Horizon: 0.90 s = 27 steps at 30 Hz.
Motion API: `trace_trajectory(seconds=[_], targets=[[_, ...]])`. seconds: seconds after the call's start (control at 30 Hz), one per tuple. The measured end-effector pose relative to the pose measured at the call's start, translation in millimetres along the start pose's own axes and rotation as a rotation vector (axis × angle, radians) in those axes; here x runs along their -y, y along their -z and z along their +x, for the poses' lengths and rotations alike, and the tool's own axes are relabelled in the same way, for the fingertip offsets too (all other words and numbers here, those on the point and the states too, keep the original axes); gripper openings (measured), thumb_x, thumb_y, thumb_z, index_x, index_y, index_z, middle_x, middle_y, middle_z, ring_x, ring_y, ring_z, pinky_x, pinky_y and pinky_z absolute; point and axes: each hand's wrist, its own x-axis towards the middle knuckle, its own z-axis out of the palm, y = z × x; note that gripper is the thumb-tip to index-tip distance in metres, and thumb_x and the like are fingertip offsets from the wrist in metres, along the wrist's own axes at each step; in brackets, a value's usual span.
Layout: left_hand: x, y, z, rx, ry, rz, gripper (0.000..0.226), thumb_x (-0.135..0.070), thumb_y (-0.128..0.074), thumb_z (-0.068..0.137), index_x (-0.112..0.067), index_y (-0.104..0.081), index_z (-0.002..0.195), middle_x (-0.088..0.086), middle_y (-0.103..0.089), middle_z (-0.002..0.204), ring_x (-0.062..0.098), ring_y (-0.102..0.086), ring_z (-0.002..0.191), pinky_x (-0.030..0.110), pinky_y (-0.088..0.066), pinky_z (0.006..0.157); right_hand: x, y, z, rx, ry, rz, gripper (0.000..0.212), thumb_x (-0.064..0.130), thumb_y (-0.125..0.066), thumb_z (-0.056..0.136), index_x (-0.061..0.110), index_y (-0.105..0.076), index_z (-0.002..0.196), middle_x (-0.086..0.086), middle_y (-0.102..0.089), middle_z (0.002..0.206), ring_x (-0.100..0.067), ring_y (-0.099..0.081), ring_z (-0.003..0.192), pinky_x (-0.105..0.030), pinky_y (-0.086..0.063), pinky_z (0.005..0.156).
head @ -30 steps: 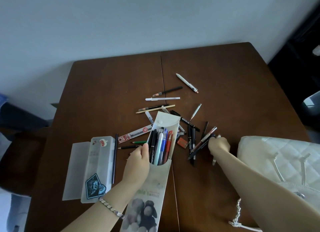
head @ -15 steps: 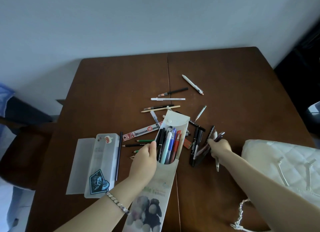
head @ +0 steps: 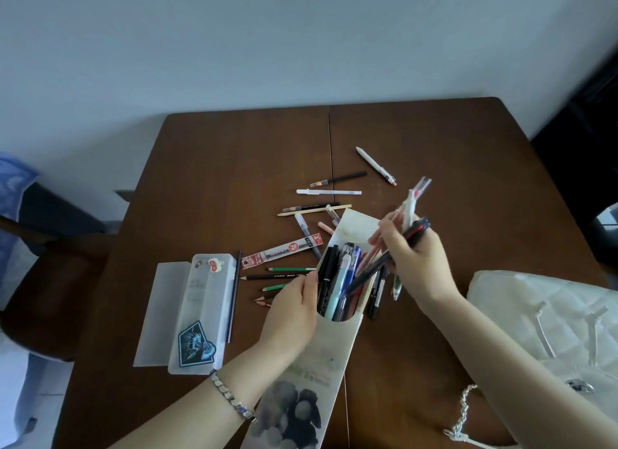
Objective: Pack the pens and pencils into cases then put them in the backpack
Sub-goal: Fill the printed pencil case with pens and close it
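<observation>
Holding a loose bundle of several pens [head: 406, 237] above the table, the right hand [head: 413, 264] is clenched around their middle, with the red-and-clear caps pointing up and away and the dark lower tips angled down toward the left. Those tips sit just over the open mouth of the tall cream cardboard-like pencil case with the printed sheep picture [head: 329, 358], which already stands packed with black, blue and pale-green pens. The left hand [head: 294, 311] grips the case's left edge near the opening, steadying it with the thumb at the rim.

The relation that matters: the bundle's long axis runs from upper right to lower left, while the case's channel runs nearly straight toward the person. The bundle probably needs turning to line up with the slot before it can slide in.

More pens and pencils lie scattered on the brown wooden table [head: 234, 154] beyond and left of the case, all nearer the left hand. A frosted plastic case with stickers [head: 197, 314] lies open further left, and the white quilted backpack [head: 548, 318] rests at the right edge, nearer the right arm.
</observation>
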Motion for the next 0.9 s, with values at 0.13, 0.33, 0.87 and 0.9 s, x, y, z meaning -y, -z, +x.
trace_trajectory(seconds=[0.13, 0.33, 0.87, 0.9], targets=[[-2.3, 2.4, -4.0, 0.004, -0.039, -0.026, 0.044, -0.039, -0.025, 0.1, -0.019, -0.064, 0.102, -0.007, -0.067, 0.088, 0.004, -0.062, 0.084, 0.026, -0.051, 0.076, -10.3, -2.4, -4.4, 0.174, -0.112, -0.078, 0.017, 0.023, -0.056, 0.091, 0.017, -0.064, 0.077, -0.001, -0.065, 0.068, 0.001, -0.058, 0.051, -0.012, -0.047, 0.052], [-0.8, 1.2, -4.5, -0.047, -0.003, -0.013, 0.043, -0.038, -0.025, 0.1, -0.017, -0.063, 0.101, -0.005, -0.066, 0.085, 0.008, -0.063, 0.081, 0.027, -0.053, 0.073, -20.8, -11.0, -24.6, 0.382, -0.197, -0.218, 0.027, 0.027, -0.063, 0.086, 0.008, -0.065, 0.068, 0.001, -0.059, 0.047, -0.004, -0.049, 0.039, -0.011, -0.039, 0.046], [-11.7, 1.0, -9.5, 0.019, -0.032, 0.099, 0.045, -0.041, -0.025, 0.099, -0.015, -0.062, 0.102, -0.002, -0.068, 0.089, 0.009, -0.063, 0.083, 0.033, -0.052, 0.076, -23.8, -4.2, -9.0, 0.053, -0.269, -0.148, 0.026, 0.026, -0.073, 0.078, 0.001, -0.068, 0.07, 0.001, -0.065, 0.047, -0.002, -0.053, 0.035, -0.012, -0.039, 0.039], [-12.5, 1.4, -9.5, 0.019, -0.031, 0.113, 0.045, -0.042, -0.025, 0.099, -0.016, -0.062, 0.103, -0.003, -0.067, 0.089, 0.009, -0.063, 0.083, 0.034, -0.054, 0.076, -23.3, -6.1, -10.7, 0.068, -0.269, -0.156, 0.029, 0.026, -0.074, 0.077, -0.001, -0.069, 0.07, 0.0, -0.066, 0.047, -0.006, -0.056, 0.039, -0.016, -0.044, 0.043]])
